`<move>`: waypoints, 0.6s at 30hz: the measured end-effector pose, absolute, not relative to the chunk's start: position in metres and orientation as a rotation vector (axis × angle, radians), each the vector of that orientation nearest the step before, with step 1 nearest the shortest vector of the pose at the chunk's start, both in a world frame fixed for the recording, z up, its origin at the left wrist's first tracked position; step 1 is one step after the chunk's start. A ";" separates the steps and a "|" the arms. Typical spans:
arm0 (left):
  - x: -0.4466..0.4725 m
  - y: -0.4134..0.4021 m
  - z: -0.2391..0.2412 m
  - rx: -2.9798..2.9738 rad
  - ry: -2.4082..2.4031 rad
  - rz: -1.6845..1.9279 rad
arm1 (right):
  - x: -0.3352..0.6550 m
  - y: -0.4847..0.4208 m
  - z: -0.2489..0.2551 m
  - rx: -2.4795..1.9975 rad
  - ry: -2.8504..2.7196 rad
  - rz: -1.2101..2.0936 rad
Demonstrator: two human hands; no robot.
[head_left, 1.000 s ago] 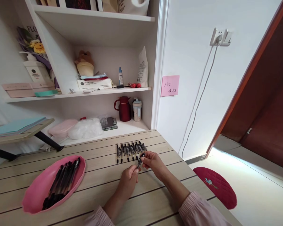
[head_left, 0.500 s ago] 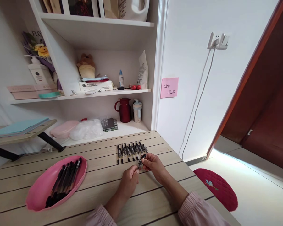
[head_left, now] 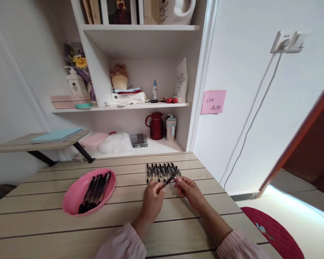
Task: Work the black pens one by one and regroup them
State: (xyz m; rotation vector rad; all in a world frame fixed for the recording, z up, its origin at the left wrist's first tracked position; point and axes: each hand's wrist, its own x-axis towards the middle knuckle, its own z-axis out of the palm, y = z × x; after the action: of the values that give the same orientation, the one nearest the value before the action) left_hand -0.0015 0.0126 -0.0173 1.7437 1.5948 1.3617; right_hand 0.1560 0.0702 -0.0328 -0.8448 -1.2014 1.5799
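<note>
A dark pen (head_left: pixel 169 179) slants up to the right, its lower end between the thumb and fingers of my left hand (head_left: pixel 152 201). Just right of the pen's upper end is my right hand (head_left: pixel 190 192), thumb and fingertips drawn together; whatever may be between them is too small to tell. Beyond both hands lies a row of pens (head_left: pixel 159 170), side by side, with short dark pieces among them. To the left, a pink scalloped tray (head_left: pixel 67 201) holds several more dark pens (head_left: pixel 95 190).
The slatted wooden table (head_left: pixel 124 223) meets a white shelf unit at the back. On its lowest shelf stand a red jug (head_left: pixel 156 126) and a pale cup (head_left: pixel 171 128). A small raised stand (head_left: pixel 18 142) is at the left, a red stool (head_left: pixel 272 230) at the right.
The view has swung left. My right hand has come away from the pen a little, while the pen now points up from my left hand.
</note>
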 end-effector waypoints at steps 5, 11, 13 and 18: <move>-0.055 0.004 0.023 1.877 2.265 1.144 | 0.156 0.071 -0.036 -0.893 -1.261 1.566; -0.162 -0.026 0.049 1.438 2.805 0.802 | 0.157 0.072 -0.037 -0.895 -1.269 1.555; -0.187 -0.033 0.045 1.298 2.873 0.713 | 0.156 0.072 -0.038 -0.900 -1.263 1.549; -0.208 -0.035 0.030 1.230 2.900 0.596 | 0.158 0.076 -0.036 -0.933 -1.249 1.489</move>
State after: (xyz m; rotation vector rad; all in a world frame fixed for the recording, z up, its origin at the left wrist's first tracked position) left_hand -0.2083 -0.0348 0.0297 1.2302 2.8998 0.5958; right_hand 0.1580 0.0765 -0.0362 -0.9335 -1.2487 1.4889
